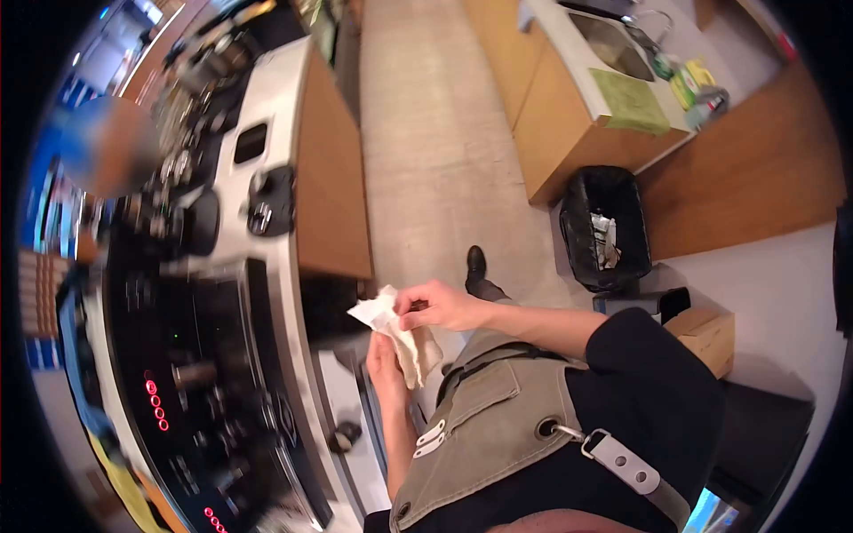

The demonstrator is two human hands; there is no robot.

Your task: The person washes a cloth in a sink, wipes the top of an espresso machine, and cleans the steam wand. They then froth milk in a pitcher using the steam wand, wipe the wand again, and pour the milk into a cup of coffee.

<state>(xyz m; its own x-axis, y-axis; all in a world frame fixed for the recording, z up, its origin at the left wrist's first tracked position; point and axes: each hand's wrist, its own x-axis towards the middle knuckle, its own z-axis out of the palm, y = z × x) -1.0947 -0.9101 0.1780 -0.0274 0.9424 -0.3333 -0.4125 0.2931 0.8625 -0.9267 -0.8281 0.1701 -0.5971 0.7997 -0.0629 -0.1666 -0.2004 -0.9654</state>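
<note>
Clamped on one pale, crumpled sheet (421,355), that's our grip, and both hands are in on it! Our right hand (440,306) pinches it near the top, thumb against bent fingers, while our left hand (384,362) closes on its side lower down.

And look at that sheet: thin and soft, nearly white at the upper end, where a pointed corner juts out, then creamier below, hanging in long, loose folds with an uneven edge. Paper or fabric, we can't tell.

It's up in the air, just in front of our olive apron (511,417), near the edge of the black appliance (222,320) with its glowing red rings (157,406). Past our hands, one dark shoe (477,262) shows on the pale floor (426,151). Off beyond our right arm stands the black-lined bin (577,213), white scraps (606,240) inside, and a green cloth (629,100) drapes the table (562,49) by the sink (609,46).
</note>
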